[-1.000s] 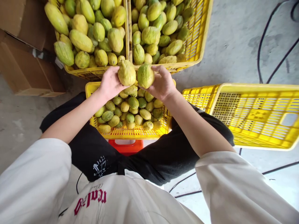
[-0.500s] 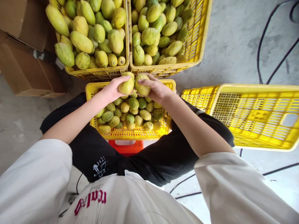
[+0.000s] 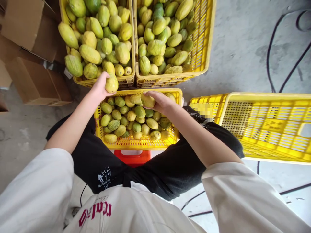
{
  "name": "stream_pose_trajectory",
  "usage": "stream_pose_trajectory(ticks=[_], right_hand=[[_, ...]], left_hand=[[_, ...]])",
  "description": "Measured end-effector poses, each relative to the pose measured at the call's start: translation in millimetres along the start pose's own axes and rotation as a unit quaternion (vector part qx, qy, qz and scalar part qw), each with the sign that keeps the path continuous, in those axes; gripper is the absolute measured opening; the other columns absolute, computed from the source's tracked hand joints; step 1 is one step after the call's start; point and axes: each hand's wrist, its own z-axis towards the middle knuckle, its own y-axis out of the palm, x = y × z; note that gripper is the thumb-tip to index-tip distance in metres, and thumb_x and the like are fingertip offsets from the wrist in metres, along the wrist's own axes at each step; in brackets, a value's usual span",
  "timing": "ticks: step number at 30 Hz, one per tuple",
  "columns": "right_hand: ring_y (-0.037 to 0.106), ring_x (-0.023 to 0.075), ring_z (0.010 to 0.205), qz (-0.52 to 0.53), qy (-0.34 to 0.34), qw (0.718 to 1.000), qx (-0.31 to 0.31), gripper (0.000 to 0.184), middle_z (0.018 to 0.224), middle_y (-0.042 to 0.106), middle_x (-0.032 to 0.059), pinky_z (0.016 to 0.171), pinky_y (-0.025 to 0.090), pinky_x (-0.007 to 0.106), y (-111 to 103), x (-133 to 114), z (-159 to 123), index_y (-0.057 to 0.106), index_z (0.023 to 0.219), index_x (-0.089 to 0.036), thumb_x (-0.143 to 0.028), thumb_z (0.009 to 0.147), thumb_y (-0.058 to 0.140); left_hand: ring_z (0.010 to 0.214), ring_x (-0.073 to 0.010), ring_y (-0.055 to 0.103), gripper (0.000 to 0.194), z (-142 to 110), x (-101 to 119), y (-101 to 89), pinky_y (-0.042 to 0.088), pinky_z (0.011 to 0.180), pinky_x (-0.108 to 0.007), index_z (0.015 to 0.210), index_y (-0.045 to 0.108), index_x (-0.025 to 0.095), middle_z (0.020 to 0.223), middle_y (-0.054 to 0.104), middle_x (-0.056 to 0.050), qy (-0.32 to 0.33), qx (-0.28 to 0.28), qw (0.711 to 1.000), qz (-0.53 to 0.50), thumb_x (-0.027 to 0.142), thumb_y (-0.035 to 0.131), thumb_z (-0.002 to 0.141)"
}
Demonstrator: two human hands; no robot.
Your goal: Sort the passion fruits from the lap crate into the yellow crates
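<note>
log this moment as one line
left hand: holding yellow fruit, near back left crate | right hand: holding another fruit, at front crate

- Upper left crate (image 3: 133,42), upper right crate (image 3: 205,42): cut off at top.
- Side crate (image 3: 264,126): cut off at right, partly pixelated.
- Red object (image 3: 132,160): mostly hidden.
- Right hand (image 3: 159,101): partly hidden by its fruit (image 3: 148,101).

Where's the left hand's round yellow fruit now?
Head view, left of centre: in the left hand, the fruit is by the upper-left yellow plastic crate's near rim.

Floor (image 3: 303,205) glare (lower right).
</note>
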Motion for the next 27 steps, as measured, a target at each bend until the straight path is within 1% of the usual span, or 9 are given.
stream_pose_trajectory(ticks=[3,6,9,11,14,16,22,25,27], right_hand=[[0.073,0.021,0.097,0.004,0.002,1.0,-0.005,0.016,0.094,0.075,-0.0007,0.091,0.072,0.034,1,0,1,0.071,0.088,-0.026,-0.017,0.099,0.079],[0.075,0.022,0.099,0.005,-0.003,1.0,-0.007,0.021,0.095,0.075,-0.0008,0.095,0.074,0.037,1,-1,0,0.07,0.087,-0.026,-0.018,0.094,0.088],[0.077,0.0247,0.106,0.013,-0.013,1.0,-0.011,0.024,0.099,0.078,0.0008,0.1,0.075,0.041,1,-1,-1,0.069,0.086,-0.026,-0.016,0.089,0.091],[0.078,0.0255,0.109,0.016,-0.015,1.0,-0.011,0.022,0.101,0.079,0.0016,0.101,0.075,0.041,0,-1,-1,0.069,0.087,-0.026,-0.016,0.091,0.088],[0.078,0.0256,0.111,0.016,-0.019,1.0,-0.009,0.02,0.102,0.079,0.0016,0.102,0.075,0.04,-2,0,0,0.069,0.086,-0.027,-0.017,0.093,0.085],[0.078,0.0256,0.109,0.016,-0.019,1.0,-0.009,0.021,0.1,0.078,0.0012,0.098,0.075,0.038,-4,1,0,0.069,0.086,-0.027,-0.017,0.092,0.086],[0.074,0.022,0.099,0.021,-0.029,0.999,-0.018,0.017,0.096,0.077,0.0019,0.074,0.067,0.029,-8,2,-1,0.074,0.086,-0.026,-0.015,0.093,0.085],[0.074,0.022,0.095,0.015,-0.028,0.999,-0.017,0.018,0.094,0.076,0.0011,0.076,0.067,0.03,-9,2,-2,0.074,0.085,-0.026,-0.017,0.092,0.087],[0.074,0.022,0.094,0.021,-0.02,1.0,-0.007,0.019,0.092,0.076,0.0003,0.082,0.069,0.032,-7,1,-3,0.073,0.084,-0.027,-0.017,0.096,0.084]], left_hand=[[0.168,-0.0248,0.052,0.034,5,19,-13.1,0.042,0.141,-0.043,0.13,0.057,0.03,0.142,0.079,0.002,0.165,0.026,0.978,0.124,0.023,0.079,0.104],[0.167,-0.0135,0.044,0.057,6,37,-21.0,0.027,0.149,-0.033,0.14,0.048,0.031,0.169,0.064,0.008,0.298,0.036,0.916,0.266,0.012,0.085,0.102],[0.175,-0.009,0.036,0.069,5,49,-21.6,0.017,0.154,-0.031,0.157,0.039,0.033,0.186,0.05,0.01,0.355,0.057,0.864,0.352,0.009,0.078,0.106],[0.188,-0.0128,0.02,0.079,5,49,-18.7,0.008,0.158,-0.036,0.173,0.033,0.033,0.195,0.043,0.005,0.368,0.05,0.846,0.383,0.017,0.074,0.108],[0.196,-0.0238,-0.01,0.101,7,39,-12.1,0.011,0.159,-0.054,0.186,0.037,0.036,0.198,0.042,-0.006,0.328,0.006,0.858,0.396,0.04,0.086,0.097],[0.197,-0.0302,-0.013,0.115,9,32,-8.3,0.024,0.155,-0.062,0.185,0.047,0.038,0.197,0.044,-0.012,0.296,-0.015,0.877,0.379,0.048,0.098,0.082],[0.197,-0.0361,-0.007,0.122,9,30,-4.9,0.04,0.147,-0.062,0.181,0.054,0.04,0.197,0.044,-0.012,0.248,-0.024,0.925,0.288,0.05,0.105,0.071],[0.196,-0.0397,-0.012,0.126,7,28,0.5,0.04,0.146,-0.064,0.184,0.05,0.042,0.192,0.05,-0.014,0.229,-0.035,0.937,0.26,0.055,0.106,0.072],[0.194,-0.0405,-0.015,0.124,8,26,7.5,0.033,0.151,-0.061,0.186,0.046,0.037,0.192,0.048,-0.014,0.251,-0.003,0.923,0.291,0.06,0.103,0.079]])
